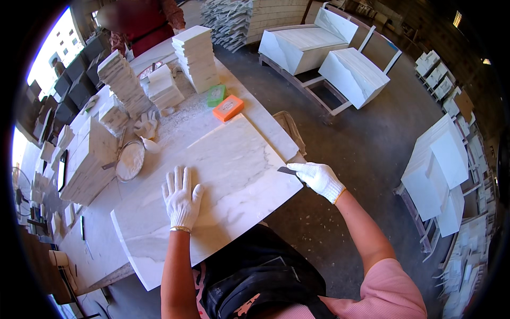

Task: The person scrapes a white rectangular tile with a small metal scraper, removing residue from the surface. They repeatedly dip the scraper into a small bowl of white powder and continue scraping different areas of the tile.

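Note:
A large white marble slab (234, 170) with grey veins lies on the worktable, its near edge jutting out toward my body. My left hand (181, 199), in a white knit glove, rests flat on the slab's left part with the fingers spread. My right hand (319, 181), gloved the same way, is closed around a dark flat scraper blade (287, 170) at the slab's right edge. The blade's tip is over the slab's edge; whether it touches the stone I cannot tell. My right fingers partly hide the blade.
An orange block (228, 108) and a green block (216, 96) sit beyond the slab. Left of it are a bowl of white powder (130, 161), a loose glove (146, 125) and tile stacks (197, 58). A person (143, 24) stands across the table. Slabs (353, 74) on racks stand right.

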Demonstrator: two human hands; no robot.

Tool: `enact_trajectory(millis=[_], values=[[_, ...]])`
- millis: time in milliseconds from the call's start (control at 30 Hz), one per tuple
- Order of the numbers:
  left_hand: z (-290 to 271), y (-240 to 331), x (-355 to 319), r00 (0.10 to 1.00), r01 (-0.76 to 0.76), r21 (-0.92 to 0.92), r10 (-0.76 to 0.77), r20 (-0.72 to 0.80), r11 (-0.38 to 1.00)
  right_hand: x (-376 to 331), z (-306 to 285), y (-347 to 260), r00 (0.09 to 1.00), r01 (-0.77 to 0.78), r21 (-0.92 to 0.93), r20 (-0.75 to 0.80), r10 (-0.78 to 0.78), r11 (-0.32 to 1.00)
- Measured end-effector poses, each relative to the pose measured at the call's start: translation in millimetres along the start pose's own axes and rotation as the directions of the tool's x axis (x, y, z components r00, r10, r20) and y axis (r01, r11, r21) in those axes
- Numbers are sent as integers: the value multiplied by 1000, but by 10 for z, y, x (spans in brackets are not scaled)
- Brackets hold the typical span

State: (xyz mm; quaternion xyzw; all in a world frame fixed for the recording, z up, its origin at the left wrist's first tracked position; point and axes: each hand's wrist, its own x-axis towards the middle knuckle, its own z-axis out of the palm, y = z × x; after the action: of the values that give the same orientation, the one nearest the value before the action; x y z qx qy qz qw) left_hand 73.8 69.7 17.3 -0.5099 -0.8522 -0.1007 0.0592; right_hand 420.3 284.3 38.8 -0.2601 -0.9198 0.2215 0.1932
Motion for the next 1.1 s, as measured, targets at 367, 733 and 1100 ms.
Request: enact_trajectory(millis=[367, 733, 1100], values=[[-15, 5, -5, 1000, 9, 8, -9, 5, 1000, -272, -130, -218, 954, -291, 203, 129, 269, 935], [-46, 50, 4, 999, 13, 25, -14, 30, 1000, -167, -20, -157, 991, -133, 65, 32, 131, 989], [-115, 7, -27, 997, -22, -62, 17, -74, 998, -223, 76, -96, 944, -310, 385, 18, 329, 869]])
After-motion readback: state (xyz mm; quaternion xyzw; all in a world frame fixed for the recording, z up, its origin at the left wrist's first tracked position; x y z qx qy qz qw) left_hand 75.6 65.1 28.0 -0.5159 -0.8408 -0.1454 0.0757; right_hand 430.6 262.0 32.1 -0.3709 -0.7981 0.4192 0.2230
